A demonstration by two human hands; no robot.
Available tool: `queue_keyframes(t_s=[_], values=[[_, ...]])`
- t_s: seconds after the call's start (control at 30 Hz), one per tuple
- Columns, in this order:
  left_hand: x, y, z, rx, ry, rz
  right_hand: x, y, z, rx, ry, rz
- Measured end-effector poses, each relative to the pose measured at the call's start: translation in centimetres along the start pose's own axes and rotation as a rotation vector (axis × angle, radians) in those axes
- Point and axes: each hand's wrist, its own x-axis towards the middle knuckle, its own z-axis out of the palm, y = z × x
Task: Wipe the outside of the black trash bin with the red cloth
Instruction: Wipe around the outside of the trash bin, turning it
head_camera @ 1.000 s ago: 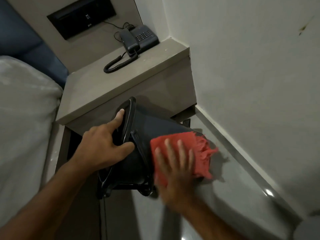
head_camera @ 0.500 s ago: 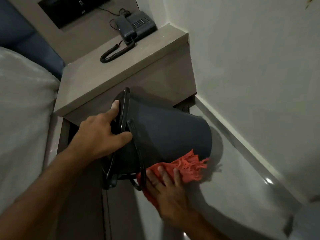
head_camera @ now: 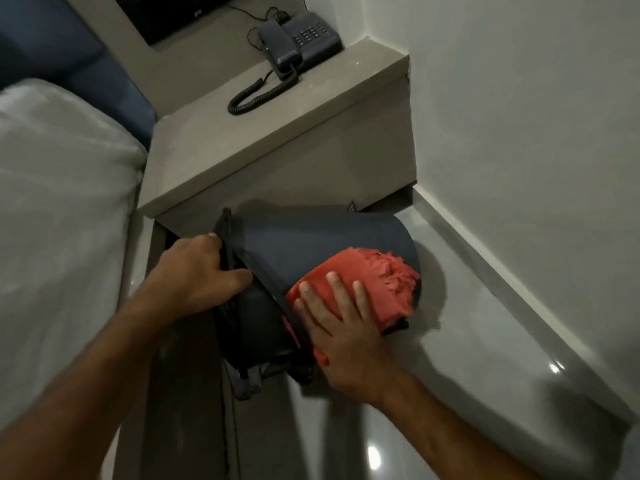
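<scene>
The black trash bin (head_camera: 311, 237) is tipped on its side above the floor, its open rim toward me and its base pointing right. My left hand (head_camera: 197, 275) grips the rim at the bin's upper left, thumb outside and fingers curled in. The red cloth (head_camera: 377, 282), frayed at its far edge, lies draped over the bin's lower right side. My right hand (head_camera: 339, 330) presses flat on the cloth with fingers spread, holding it against the bin wall.
A grey bedside table (head_camera: 277, 133) stands just behind the bin, with a dark corded telephone (head_camera: 298, 43) on top. A bed with white bedding (head_camera: 59, 220) runs along the left. The white wall (head_camera: 519, 133) and its skirting close the right side, above glossy floor (head_camera: 450, 393).
My right hand has slid the red cloth from the bin's underside back up onto its side. My left hand keeps its grip on the rim, and the bin is rolled a little further.
</scene>
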Motion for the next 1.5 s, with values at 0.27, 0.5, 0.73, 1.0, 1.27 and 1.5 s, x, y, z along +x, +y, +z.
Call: queue_keyframes(t_s=[0.27,0.5,0.73,1.0,1.27,1.5], values=[[-1.1,-1.4,1.0,-0.041,-0.079,-0.057,1.4,4.1,0.6,-0.273,-0.085,-0.724],[-0.1,0.2,1.0,0.050,0.084,0.051,3.4,4.0,-0.7,-0.056,-0.064,-0.260],[-1.3,1.7,0.8,0.081,0.086,0.091,0.3,7.4,-2.2,0.071,0.130,0.676],[-2.9,4.2,1.0,0.177,0.144,0.231,5.7,4.1,-5.0,0.388,0.180,0.654],[-5.4,3.9,1.7,0.399,0.283,0.694,1.0,7.3,-4.9,0.503,0.359,0.928],[-6.0,3.3,2.7,0.426,0.289,0.931,3.9,6.0,-5.1,1.324,0.410,1.067]])
